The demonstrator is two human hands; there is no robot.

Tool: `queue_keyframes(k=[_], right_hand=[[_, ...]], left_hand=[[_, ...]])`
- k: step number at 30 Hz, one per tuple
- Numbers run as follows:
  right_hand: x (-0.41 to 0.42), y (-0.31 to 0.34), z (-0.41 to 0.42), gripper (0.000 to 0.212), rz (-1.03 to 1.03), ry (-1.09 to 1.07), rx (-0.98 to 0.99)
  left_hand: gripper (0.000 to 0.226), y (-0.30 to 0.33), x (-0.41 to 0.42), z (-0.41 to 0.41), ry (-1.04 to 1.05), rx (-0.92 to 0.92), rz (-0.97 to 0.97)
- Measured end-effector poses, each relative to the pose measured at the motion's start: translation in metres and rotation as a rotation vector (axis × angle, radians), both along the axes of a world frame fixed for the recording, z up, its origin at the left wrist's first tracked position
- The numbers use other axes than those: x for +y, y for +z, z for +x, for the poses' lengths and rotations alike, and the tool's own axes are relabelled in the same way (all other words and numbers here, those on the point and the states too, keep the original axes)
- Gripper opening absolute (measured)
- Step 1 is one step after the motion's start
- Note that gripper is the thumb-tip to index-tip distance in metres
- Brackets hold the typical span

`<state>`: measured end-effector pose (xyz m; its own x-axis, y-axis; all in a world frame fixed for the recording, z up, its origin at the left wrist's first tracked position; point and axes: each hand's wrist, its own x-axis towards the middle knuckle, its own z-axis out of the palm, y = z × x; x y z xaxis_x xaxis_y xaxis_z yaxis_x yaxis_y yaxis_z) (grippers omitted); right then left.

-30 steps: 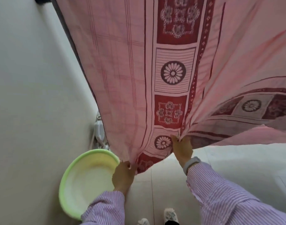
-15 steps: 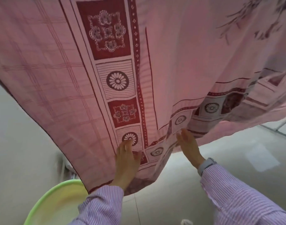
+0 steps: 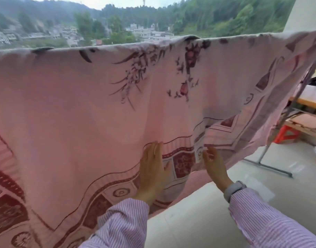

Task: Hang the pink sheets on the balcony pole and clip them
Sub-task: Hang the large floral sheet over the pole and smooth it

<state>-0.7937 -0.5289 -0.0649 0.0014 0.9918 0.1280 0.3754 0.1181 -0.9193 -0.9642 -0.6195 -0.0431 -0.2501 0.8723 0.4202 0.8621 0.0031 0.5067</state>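
Hanging already: pink sheet [image 3: 92, 111] draped over balcony pole, top fold running edge to edge of view, pole itself hidden under cloth. Lower hem sagging toward camera, patterned border at bottom. No clips visible anywhere along the fold.

Left hand [image 3: 153, 169] laid flat against the cloth, fingers straight and together, thumb spread, pressing rather than gripping. Right hand [image 3: 214, 163] just beside it, fingers loosely extended at the hem edge; touching or only near the cloth, cannot tell. Nothing pinched by either. Striped sleeves, grey watch [image 3: 235, 189] on right wrist.

Handling, as judged: thin, soft, limp fabric, light for its spread, folding and billowing readily; likely to slide along or off the pole in wind until clipped. Best taken at hem or corners for pulling square, at the top fold over the pole for clipping.

Beyond: metal rack leg [image 3: 266, 163] on floor at right, red stool [image 3: 287, 134] past it, hills and buildings behind.
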Motion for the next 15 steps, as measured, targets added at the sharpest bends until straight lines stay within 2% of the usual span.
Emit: queue_keyframes(k=[3, 7, 9, 12, 15], right_hand=[[0.047, -0.003, 0.033, 0.035, -0.024, -0.043, 0.033], [0.107, -0.008, 0.057, 0.047, -0.016, -0.075, 0.028], [0.135, -0.008, 0.062, 0.054, -0.025, -0.073, 0.065], [0.181, 0.002, 0.071, 0.057, -0.032, -0.109, 0.204], [0.22, 0.015, 0.083, 0.039, 0.019, -0.147, 0.309]], left_hand=[[0.073, 0.002, 0.053, 0.041, 0.052, -0.046, 0.072], [0.094, -0.001, 0.12, 0.077, 0.272, -0.155, 0.152], [0.096, -0.003, 0.146, 0.091, 0.377, -0.257, 0.182], [0.073, -0.012, 0.179, 0.1, 0.505, -0.397, 0.281], [0.033, -0.023, 0.2, 0.095, 0.544, -0.454, 0.469]])
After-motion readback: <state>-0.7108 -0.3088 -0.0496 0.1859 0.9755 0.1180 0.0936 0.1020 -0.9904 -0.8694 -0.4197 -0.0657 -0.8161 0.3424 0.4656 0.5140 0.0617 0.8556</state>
